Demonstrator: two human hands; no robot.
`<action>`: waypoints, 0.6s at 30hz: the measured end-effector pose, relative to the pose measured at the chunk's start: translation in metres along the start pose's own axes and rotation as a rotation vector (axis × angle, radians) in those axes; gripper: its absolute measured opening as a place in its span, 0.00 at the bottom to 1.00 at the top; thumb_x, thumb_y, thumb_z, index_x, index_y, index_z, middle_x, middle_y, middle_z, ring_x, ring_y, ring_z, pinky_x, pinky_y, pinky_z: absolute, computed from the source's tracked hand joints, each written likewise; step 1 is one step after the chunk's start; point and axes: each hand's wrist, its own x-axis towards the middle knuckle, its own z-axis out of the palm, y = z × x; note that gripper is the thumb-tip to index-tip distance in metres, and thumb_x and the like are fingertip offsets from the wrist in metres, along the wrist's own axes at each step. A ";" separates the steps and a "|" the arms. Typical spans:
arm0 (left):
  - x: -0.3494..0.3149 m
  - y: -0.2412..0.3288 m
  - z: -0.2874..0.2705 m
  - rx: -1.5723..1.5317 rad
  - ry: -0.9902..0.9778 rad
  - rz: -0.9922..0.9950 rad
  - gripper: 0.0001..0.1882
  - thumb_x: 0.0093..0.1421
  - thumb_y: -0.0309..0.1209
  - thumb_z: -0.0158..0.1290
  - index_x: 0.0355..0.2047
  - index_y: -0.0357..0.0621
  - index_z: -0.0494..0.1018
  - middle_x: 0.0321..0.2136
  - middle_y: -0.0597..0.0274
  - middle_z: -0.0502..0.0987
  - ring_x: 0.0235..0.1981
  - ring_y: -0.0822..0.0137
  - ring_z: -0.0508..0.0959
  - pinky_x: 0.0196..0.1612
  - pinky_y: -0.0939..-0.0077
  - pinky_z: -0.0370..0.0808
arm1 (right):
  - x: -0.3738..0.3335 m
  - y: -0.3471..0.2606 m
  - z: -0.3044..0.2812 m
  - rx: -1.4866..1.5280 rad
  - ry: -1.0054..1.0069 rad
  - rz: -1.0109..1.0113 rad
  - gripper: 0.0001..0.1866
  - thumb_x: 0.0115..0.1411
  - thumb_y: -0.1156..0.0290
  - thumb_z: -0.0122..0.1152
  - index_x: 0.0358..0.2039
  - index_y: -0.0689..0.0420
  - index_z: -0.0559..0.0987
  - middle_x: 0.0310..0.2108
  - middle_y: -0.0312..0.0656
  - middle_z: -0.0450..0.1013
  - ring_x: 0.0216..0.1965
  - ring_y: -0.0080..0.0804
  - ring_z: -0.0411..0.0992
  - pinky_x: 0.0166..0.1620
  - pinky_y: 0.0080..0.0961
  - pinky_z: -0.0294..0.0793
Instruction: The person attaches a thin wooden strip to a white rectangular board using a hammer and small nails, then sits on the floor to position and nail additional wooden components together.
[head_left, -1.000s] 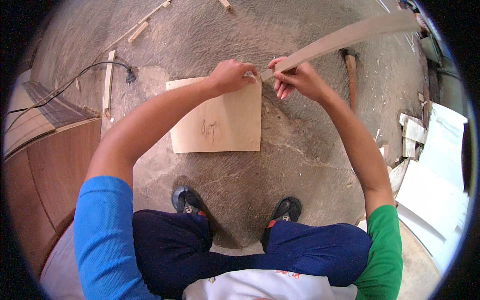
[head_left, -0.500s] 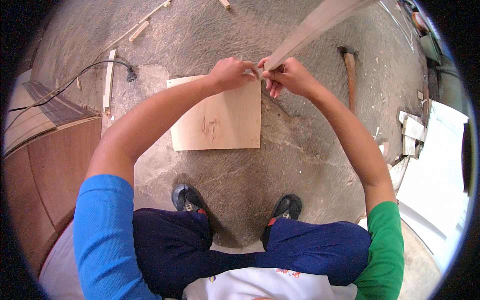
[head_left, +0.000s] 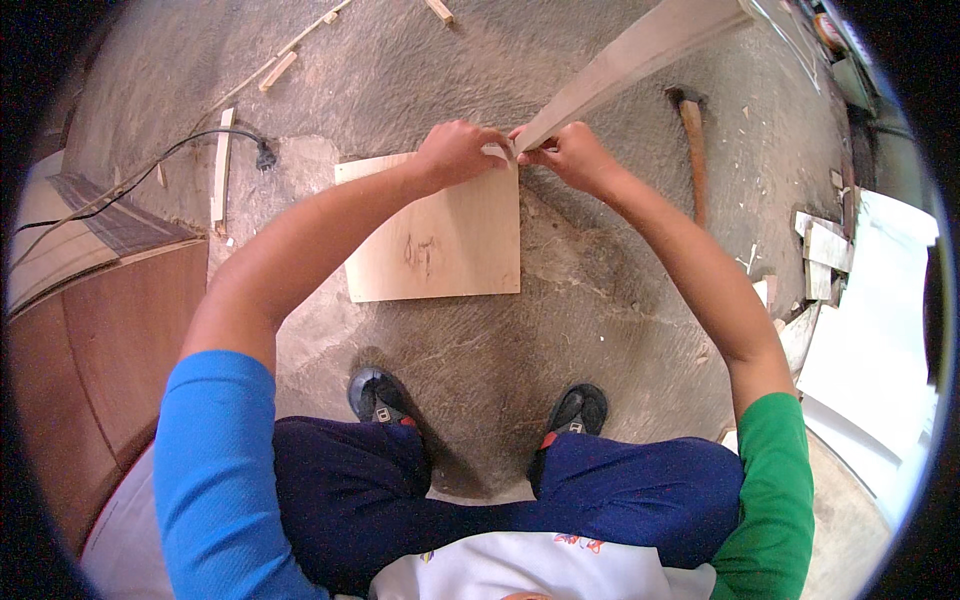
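Observation:
A square plywood board (head_left: 440,240) with a dark scribble lies flat on the floor in front of my feet. Above its far right corner, both hands meet at the lower end of a long pale wood-coloured strip (head_left: 625,70), which slants away to the upper right. The fingers of my right hand (head_left: 575,158) are closed on the strip near this end. My left hand (head_left: 462,152) is over the board's far edge, fingers bent and closed around a small pale curl at the strip's tip. My left fingertips are partly hidden.
An axe-like tool (head_left: 694,150) with a wooden handle lies to the right. Wood offcuts (head_left: 826,255) and white sheets (head_left: 875,320) are at the right side. On the left are a black cable with a plug (head_left: 265,155), thin wood sticks (head_left: 222,170) and a brown wooden panel (head_left: 120,340).
My right hand has moved slightly left, closer to my left hand, and its fingers have drawn in. The strip's lower end has shifted left with it. The board stays put.

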 end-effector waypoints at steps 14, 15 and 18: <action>-0.001 -0.008 0.026 0.067 0.228 0.101 0.21 0.55 0.55 0.54 0.41 0.58 0.79 0.21 0.53 0.79 0.26 0.53 0.80 0.32 0.60 0.77 | -0.005 -0.018 0.014 -0.173 0.153 -0.115 0.12 0.50 0.73 0.61 0.38 0.57 0.78 0.30 0.52 0.75 0.35 0.51 0.76 0.35 0.40 0.75; -0.001 -0.007 0.026 0.073 0.232 0.095 0.21 0.55 0.54 0.54 0.41 0.58 0.79 0.21 0.53 0.79 0.26 0.53 0.80 0.32 0.60 0.77 | -0.005 -0.019 0.013 -0.181 0.151 -0.100 0.12 0.50 0.74 0.61 0.38 0.57 0.78 0.30 0.52 0.75 0.35 0.51 0.76 0.35 0.40 0.75; 0.001 -0.004 0.029 0.077 0.232 0.081 0.19 0.55 0.52 0.54 0.40 0.56 0.79 0.21 0.53 0.79 0.26 0.53 0.80 0.32 0.59 0.77 | -0.004 -0.001 0.018 -0.248 0.147 -0.106 0.13 0.50 0.75 0.60 0.38 0.57 0.78 0.32 0.52 0.76 0.36 0.52 0.75 0.37 0.40 0.76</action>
